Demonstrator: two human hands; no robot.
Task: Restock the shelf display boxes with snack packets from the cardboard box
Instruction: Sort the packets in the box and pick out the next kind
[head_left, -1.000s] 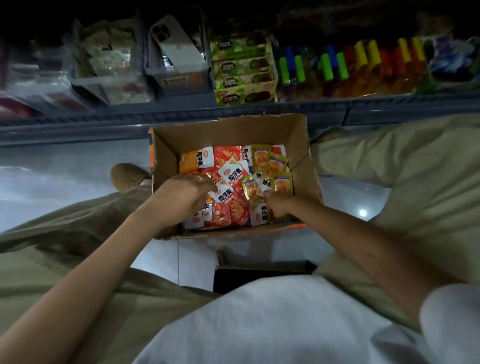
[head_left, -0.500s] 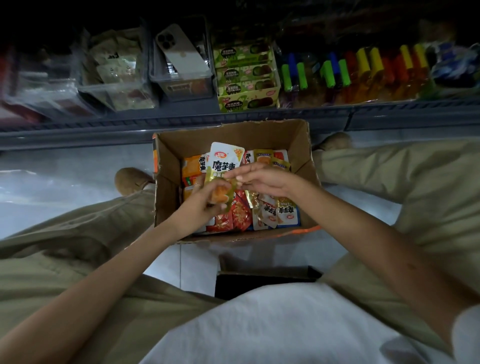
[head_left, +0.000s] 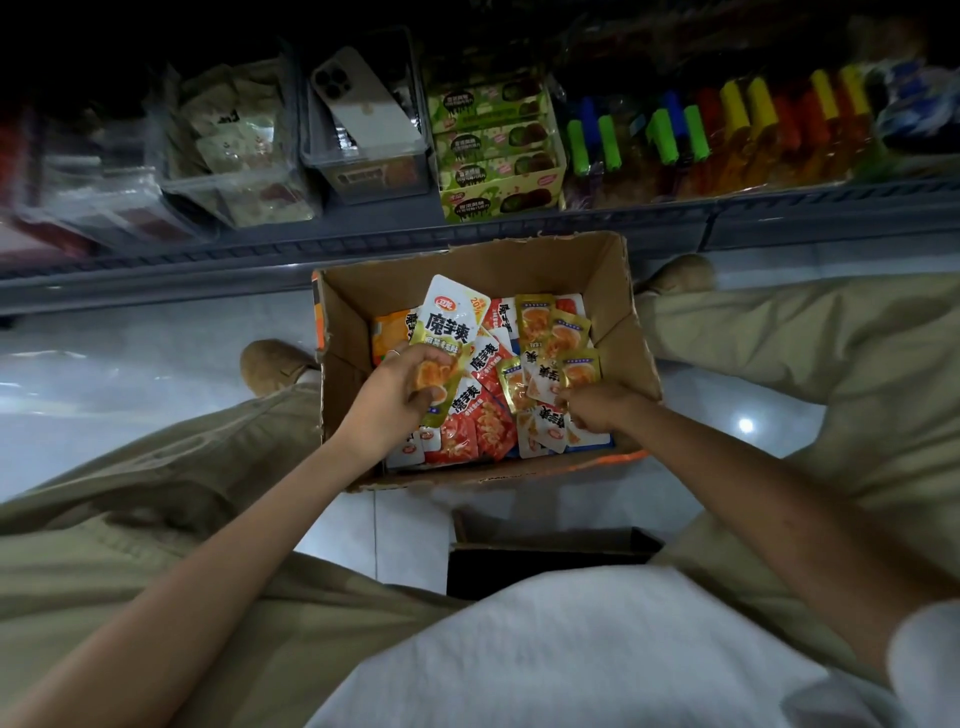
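Cardboard box (head_left: 519, 262) sits open on the tiled floor (head_left: 130, 395) between the person's legs, just on the near side of the shelf (head_left: 156, 270). Its bottom is covered w/ loose snack pkts (head_left: 483, 428), red, white & gold, lying in a jumble.

L hand (head_left: 395, 395) is over the box's left side. Its fingers are curled round the lower half of a white-and-yellow pkt (head_left: 451, 322), w/ the thumb on its front. The pkt stands upright, clear of the pile.

R hand (head_left: 597, 408) is down at the near-right of the box, fingers curled into the pile, tips on a white pkt (head_left: 545, 382). Can't tell if it actually has a grip.

On the shelf, far side, there's a clear display box (head_left: 234, 197) w/ pale pkts at left. A phone (head_left: 363, 111) is propped in the next one, and a green display box (head_left: 501, 195) is right of that.
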